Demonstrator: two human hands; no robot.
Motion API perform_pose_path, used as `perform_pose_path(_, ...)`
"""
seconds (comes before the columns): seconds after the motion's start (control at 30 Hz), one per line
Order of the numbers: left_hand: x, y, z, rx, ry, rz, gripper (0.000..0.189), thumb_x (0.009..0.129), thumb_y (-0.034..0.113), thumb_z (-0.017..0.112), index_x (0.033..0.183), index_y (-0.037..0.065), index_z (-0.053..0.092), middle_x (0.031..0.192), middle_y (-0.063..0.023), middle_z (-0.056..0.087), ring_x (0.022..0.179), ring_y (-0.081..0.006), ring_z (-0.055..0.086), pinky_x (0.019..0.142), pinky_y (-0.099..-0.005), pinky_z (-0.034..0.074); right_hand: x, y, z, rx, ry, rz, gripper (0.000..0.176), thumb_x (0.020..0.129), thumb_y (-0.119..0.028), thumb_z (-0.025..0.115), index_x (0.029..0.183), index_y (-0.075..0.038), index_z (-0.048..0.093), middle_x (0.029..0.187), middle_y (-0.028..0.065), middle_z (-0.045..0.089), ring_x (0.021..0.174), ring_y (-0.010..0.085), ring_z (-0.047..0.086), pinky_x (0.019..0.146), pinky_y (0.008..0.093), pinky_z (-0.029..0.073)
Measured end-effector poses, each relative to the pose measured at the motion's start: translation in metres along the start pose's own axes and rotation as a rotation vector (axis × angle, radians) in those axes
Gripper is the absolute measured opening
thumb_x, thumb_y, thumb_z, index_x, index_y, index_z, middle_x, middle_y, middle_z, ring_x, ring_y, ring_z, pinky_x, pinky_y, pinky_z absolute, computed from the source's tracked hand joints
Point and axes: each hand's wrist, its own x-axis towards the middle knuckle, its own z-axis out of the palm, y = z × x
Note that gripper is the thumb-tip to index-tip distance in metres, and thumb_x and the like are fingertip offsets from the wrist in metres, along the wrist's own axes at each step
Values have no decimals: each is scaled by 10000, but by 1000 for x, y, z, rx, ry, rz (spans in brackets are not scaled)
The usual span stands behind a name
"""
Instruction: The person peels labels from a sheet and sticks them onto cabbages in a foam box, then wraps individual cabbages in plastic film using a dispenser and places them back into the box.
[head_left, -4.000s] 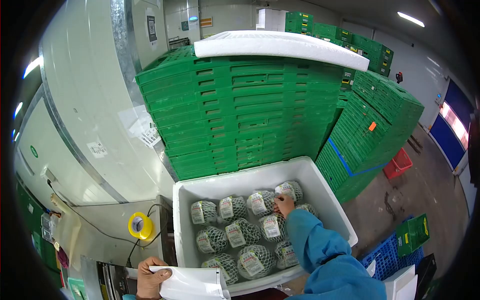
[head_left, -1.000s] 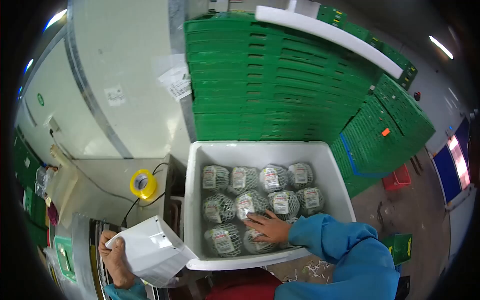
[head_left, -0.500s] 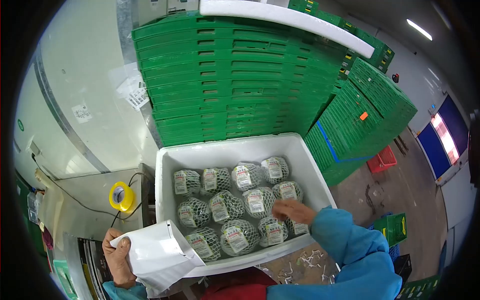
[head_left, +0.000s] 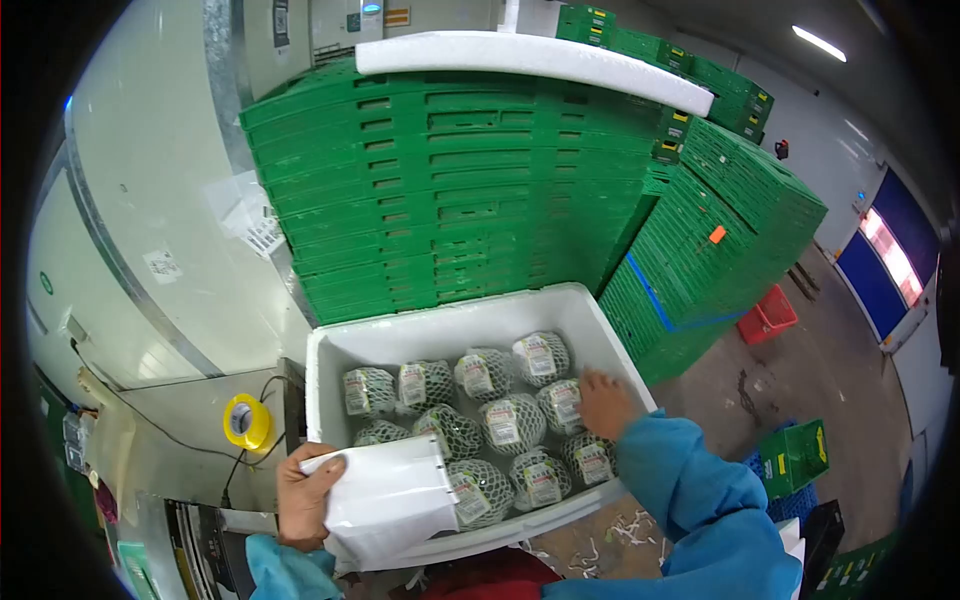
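To work well among the netted pieces [head_left: 512, 425], you needed, I judge, a light right hand [head_left: 608, 402], with fingers settling around the netting rather than dragging it, and the white packet [head_left: 390, 495] lifted aside, since it hid part of the load just right of your left grip. Your left hand [head_left: 308, 495] was closed on that packet, pinching its upper left corner with the thumb on top. Your right hand was blurred beside the foam box's [head_left: 440, 335] right wall, next to the rightmost middle-row piece; I could not tell whether it touched or gripped anything.

The pieces sat inside the box, to the left of your right hand and beyond your left one, in three rough rows. They were rounded, wrapped in pale mesh over something dark green, with white printed labels facing up, some slightly tilted.
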Motion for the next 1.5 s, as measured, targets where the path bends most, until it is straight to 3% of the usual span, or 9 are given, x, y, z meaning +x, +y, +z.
perform_pose_path(0.1, 7, -1, 16, 65, -16, -41, 127, 748, 46, 715, 849, -4, 657, 736, -19, 627, 668, -68, 535, 614, -214, 432, 10, -13, -17, 97, 198, -10, 675, 908, -347, 505, 1402, 6, 212, 1464, 182, 210, 1360, 326, 181, 1060, 495, 266)
perform_pose_path(0.23, 15, 1, 34, 42, -109, 15, 128, 787, 74, 708, 883, -1, 667, 742, -27, 642, 662, -63, 543, 600, -211, 443, 25, -20, -19, -24, -373, -170, 636, 911, -357, 503, 1392, -11, 275, 1454, 164, 262, 1351, 300, 236, 1083, 437, 262)
perform_pose_path(0.3, 16, 6, 38, 81, -132, -34, 108, 773, 47, 710, 854, -4, 659, 747, -37, 646, 674, -74, 559, 627, -235, 462, 34, -36, -45, 1362, -354, -33, 577, 897, -345, 534, 1348, -20, 380, 1398, 153, 376, 1312, 264, 333, 1065, 367, 300)
perform_pose_path(0.43, 19, 7, 49, 158, -165, 47, 117, 791, 68, 703, 862, -12, 656, 757, -34, 649, 693, -76, 567, 625, -249, 471, 30, -99, -110, 1679, -526, -200, 552, 875, -306, 604, 1304, -1, 441, 1252, 152, 519, 1131, 191, 495, 960, 310, 380)
perform_pose_path(0.63, 12, 21, 35, 888, -231, 1245, 174, 672, 93, 707, 842, 123, 690, 844, -20, 656, 720, -197, 616, 642, -347, 482, 46, -119, -98, 2077, -586, 28, 454, 917, -356, 547, 1175, 16, 515, 990, 86, 543, 938, 162, 499, 854, 353, 404)
perform_pose_path(0.8, 0, 13, 23, 1053, -330, 1384, 246, 670, 107, 717, 906, 168, 682, 929, -11, 637, 815, -213, 603, 827, -376, 427, 34, -151, -110, 1966, -508, -115, 195, 925, -159, 531, 1042, -10, 576, 980, 25, 580, 939, 115, 515, 857, 311, 399)
perform_pose_path(1.17, -5, -39, 20, -251, -26, 7, 857, 733, 74, 735, 1396, 50, 193, 1290, -183, 392, 1141, -265, 458, 959, -408, 381, 35, -165, -82, 1964, -138, -62, 123, 899, -187, 590, 925, -68, 602, 889, 23, 568, 856, 145, 492, 821, 387, 406)
perform_pose_path(1.33, 0, -40, 23, -265, -1, 63, 781, 755, -86, 665, 1386, 52, 227, 697, -36, 602, 683, -97, 592, 685, -231, 472, 27, -171, -71, 2117, -136, 26, 43, 883, -92, 579, 911, -60, 588, 908, 32, 575, 842, 132, 501, 818, 353, 397)
perform_pose_path(1.5, -1, -35, 27, -203, 70, 280, 694, 767, -62, 669, 1360, 57, 328, 773, -57, 607, 761, -93, 579, 723, -239, 462, 17, -183, -82, 2093, 89, 13, 145, 867, -26, 582, 1012, -38, 576, 1003, 61, 593, 890, 131, 540, 801, 318, 419)
